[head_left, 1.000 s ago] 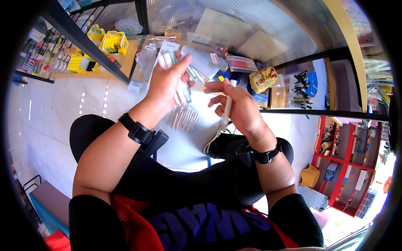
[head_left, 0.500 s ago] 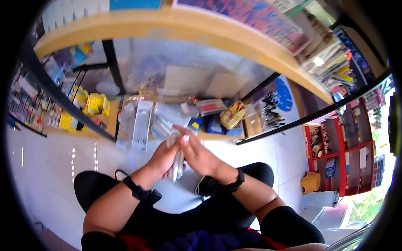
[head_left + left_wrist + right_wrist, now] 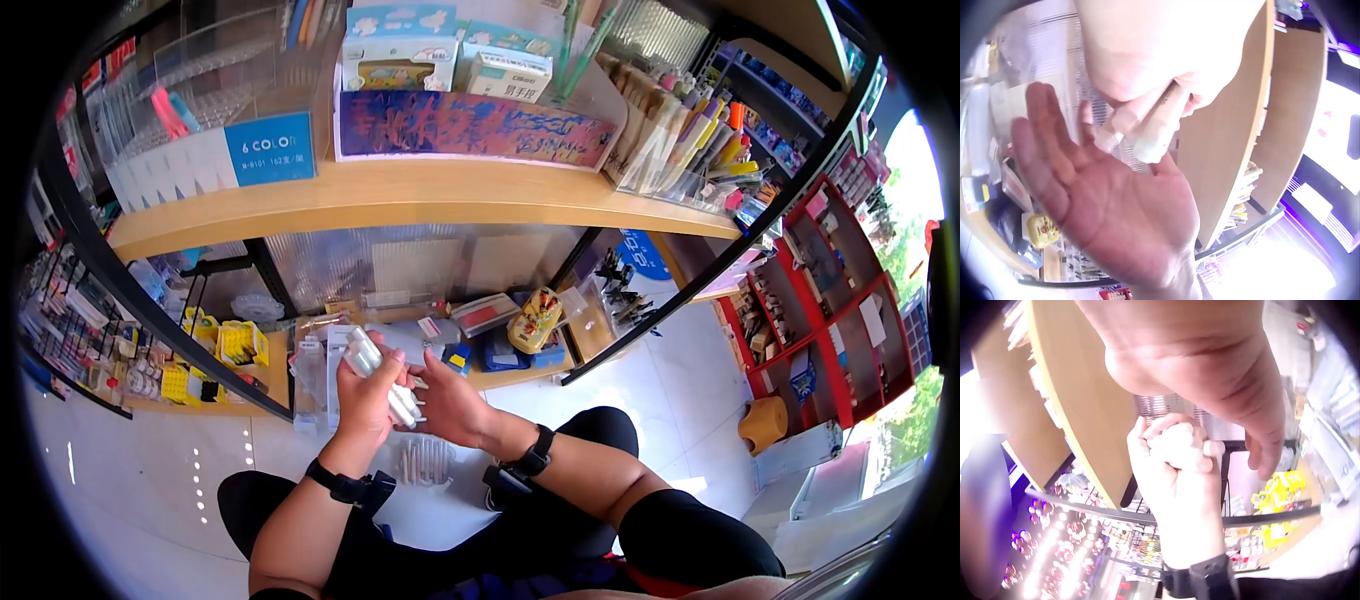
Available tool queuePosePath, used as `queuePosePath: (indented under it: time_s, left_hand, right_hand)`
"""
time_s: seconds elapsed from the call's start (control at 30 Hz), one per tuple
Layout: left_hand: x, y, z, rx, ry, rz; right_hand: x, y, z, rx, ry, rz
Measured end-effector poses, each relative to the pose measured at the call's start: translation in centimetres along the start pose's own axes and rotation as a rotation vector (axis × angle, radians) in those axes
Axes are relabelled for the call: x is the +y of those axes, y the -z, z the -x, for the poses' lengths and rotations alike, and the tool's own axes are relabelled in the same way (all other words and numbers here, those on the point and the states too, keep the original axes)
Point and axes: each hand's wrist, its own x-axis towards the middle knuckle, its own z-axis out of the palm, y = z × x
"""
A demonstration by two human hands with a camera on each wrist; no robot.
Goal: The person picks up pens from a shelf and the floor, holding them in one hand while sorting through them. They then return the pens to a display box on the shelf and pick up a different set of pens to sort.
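My left hand (image 3: 366, 400) grips a bundle of several white marker pens (image 3: 403, 404), which stick out above and below the fist. In the left wrist view the ends of the marker pens (image 3: 1159, 128) point toward the right palm. My right hand (image 3: 455, 405) is held right beside the bundle, its palm turned toward it. Its fingers are extended and slightly bent, with nothing held in the palm, as the left wrist view shows. The right wrist view has the left hand (image 3: 1179, 481) below the right one, curled round the pen bundle.
A clear pack of pens (image 3: 427, 461) lies on the white surface between the knees. Ahead is a low shelf with a yellow tin (image 3: 535, 320) and plastic packets. Above the hands runs a wooden shelf edge (image 3: 430, 195); yellow boxes (image 3: 240, 343) stand at left.
The single white pen in my right hand has left it, and that hand is now by the left hand's bundle. The hands met, then parted slightly. The head view has tilted up.
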Motion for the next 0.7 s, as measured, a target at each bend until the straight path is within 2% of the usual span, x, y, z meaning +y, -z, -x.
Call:
queuePosePath:
  time_s: [0.03,0.07,0.1,0.13,0.2,0.27,0.33,0.37,0.4,0.47,0.5,0.53,0.6,0.63,0.67,0.7]
  left_hand:
    - [-0.1,-0.4,-0.2,0.016,-0.144,-0.055]
    - [0.1,-1.2,-0.3,0.032,-0.289,-0.107]
    - [0.7,-1.9,0.2,0.037,-0.302,-0.247]
    - [0.8,-2.6,0.5,-0.007,-0.383,-0.325]
    - [-0.2,-2.8,0.6,-0.078,-0.424,-0.355]
    - [-0.6,-3.0,0.4,-0.096,-0.443,-0.342]
    - [-0.9,-3.1,-0.1,-0.185,-0.496,-0.337]
    - [-1.7,-2.3,-1.0,-0.209,-0.571,-0.408]
    - [-2.1,-2.0,-1.1,-0.209,-0.574,-0.408]
    - [-2.4,-1.6,-1.0,-0.198,-0.690,-0.800]
    - [-1.0,-3.6,-0.2,-0.199,-0.751,-0.704]
    - [-0.8,-3.6,-0.5,-0.191,-0.753,-0.708]
    - [0.2,-3.7,-0.4,-0.189,-0.343,-0.313]
    - [1.3,-4.1,-0.4,-0.192,-0.360,-0.229]
    - [2.2,-4.0,-0.8,-0.229,-0.369,-0.195]
    - [3.3,-4.1,-0.5,-0.247,-0.378,-0.130]
  right_hand:
    - [0.3,-0.2,-0.1,-0.006,0.008,0.001]
    - [0.4,-0.5,-0.3,-0.060,-0.021,-0.164]
    - [0.4,-0.8,-0.4,-0.115,-0.050,-0.328]
    - [0.2,-0.9,-0.4,-0.120,-0.045,-0.324]
    - [-0.3,-1.7,-0.4,-0.228,0.064,-0.503]
    - [-0.8,-1.2,-1.0,-0.247,0.085,-0.522]
    - [-0.9,-0.4,-1.4,-0.227,0.158,-0.497]
    - [-1.3,-1.6,-0.8,-0.143,0.211,-0.493]
    - [-1.4,-2.2,-0.4,-0.145,0.211,-0.491]
    - [-1.5,-2.9,0.0,-0.229,0.282,-0.434]
    - [-1.0,-2.1,-1.0,-0.148,0.341,-0.381]
    - [-0.7,-1.2,-1.7,-0.152,0.333,-0.380]
    - [-0.4,-0.3,-2.0,-0.121,0.342,-0.290]
    - [-0.7,1.5,-2.5,-0.295,0.388,-0.152]
    - [-2.1,-0.9,-1.0,-0.216,0.467,0.045]
    - [-3.3,-2.2,-0.1,-0.210,0.587,0.148]
